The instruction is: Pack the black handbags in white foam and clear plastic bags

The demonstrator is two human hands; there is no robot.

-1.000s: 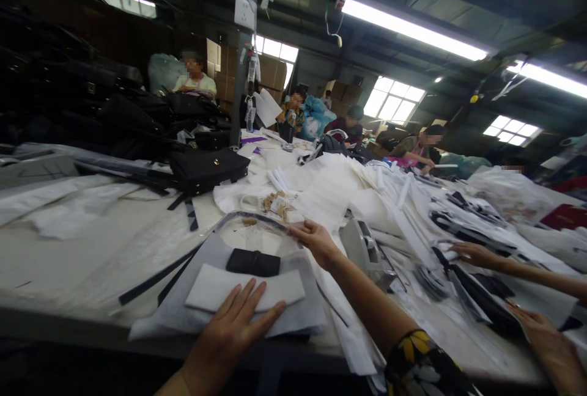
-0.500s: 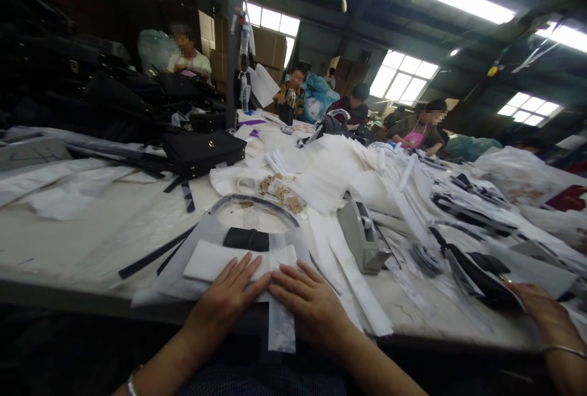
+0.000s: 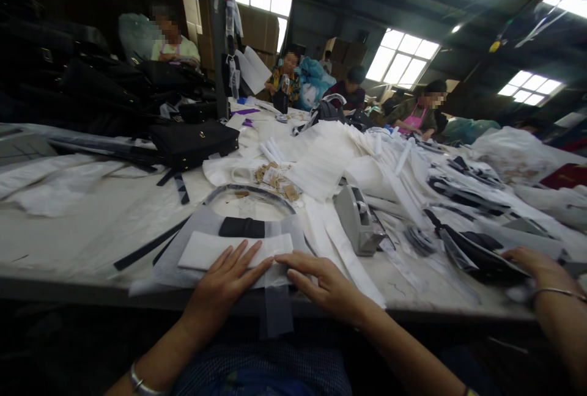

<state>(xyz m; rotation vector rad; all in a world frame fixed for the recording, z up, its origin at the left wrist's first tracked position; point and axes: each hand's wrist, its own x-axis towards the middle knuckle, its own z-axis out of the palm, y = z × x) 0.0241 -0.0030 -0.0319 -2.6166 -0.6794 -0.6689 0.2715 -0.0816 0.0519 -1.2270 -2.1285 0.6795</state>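
On the table edge in front of me lies a folded white foam sheet (image 3: 197,250), on translucent wrapping paper (image 3: 174,261). A black strap piece (image 3: 242,227) shows just beyond the foam, and a wrapped, arched handle (image 3: 277,199) extends farther back. My left hand (image 3: 222,283) presses flat on the foam with fingers spread. My right hand (image 3: 323,283) is beside it, index finger stretched to the clear strip (image 3: 279,310), thumb apart below. That strip crosses the foam and hangs over the table edge.
A grey tape dispenser (image 3: 360,222) stands to the right, near piled white foam sheets (image 3: 321,154). Brown tags (image 3: 275,179) lie behind the handle. A black bag (image 3: 195,142) is at left. At right, a co-worker's hand (image 3: 541,271) touches a black bag piece (image 3: 477,261).
My right hand has lifted from lying flat and turned, its index finger now reaching to the strip. My left hand stays on the foam. The view has shifted slightly.
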